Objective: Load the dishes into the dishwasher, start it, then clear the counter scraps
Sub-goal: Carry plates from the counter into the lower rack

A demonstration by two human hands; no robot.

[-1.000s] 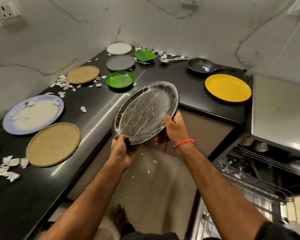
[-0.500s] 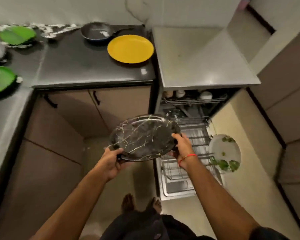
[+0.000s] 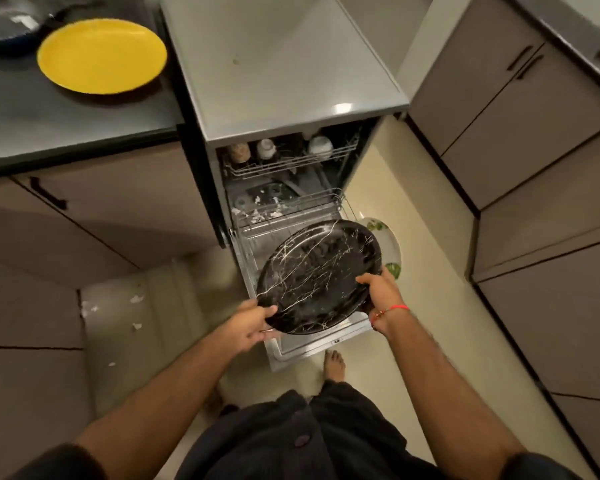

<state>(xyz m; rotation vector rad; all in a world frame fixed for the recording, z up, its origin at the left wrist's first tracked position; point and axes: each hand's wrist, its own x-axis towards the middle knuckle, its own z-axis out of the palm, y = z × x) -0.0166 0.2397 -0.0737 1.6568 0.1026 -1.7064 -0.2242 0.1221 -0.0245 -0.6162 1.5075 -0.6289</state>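
The left hand [image 3: 253, 322] grips the near-left rim of the black marbled plate [image 3: 317, 277], thumb on top at about 8 o'clock on the plate; its other fingers are hidden under the rim. The right hand [image 3: 381, 289] holds the rim at about 4 o'clock, thumb lying over the upper face and the remaining fingers curled out of sight behind the edge. A red thread [image 3: 394, 309] circles the right wrist. Both forearms reach forward from the bottom of the view, the elbows cut off by the frame.

The plate is tilted, its far edge raised, and hangs above the pulled-out lower rack [image 3: 257, 233] of the open dishwasher [image 3: 284, 64], covering most of the rack. A white plate with green leaves [image 3: 390, 247] peeks out behind its right edge, mostly hidden. In the upper rack [image 3: 284, 162] stand a few cups, dim and hard to make out. White scraps [image 3: 257, 213] lie deeper in the machine.

At 10 o'clock, on the black table [image 3: 66, 123], sits a yellow plate [image 3: 101, 55]; a dark pan [image 3: 11, 26] beside it is blurred and cut off by the frame's edge. Paper bits [image 3: 136, 299] dot the floor.
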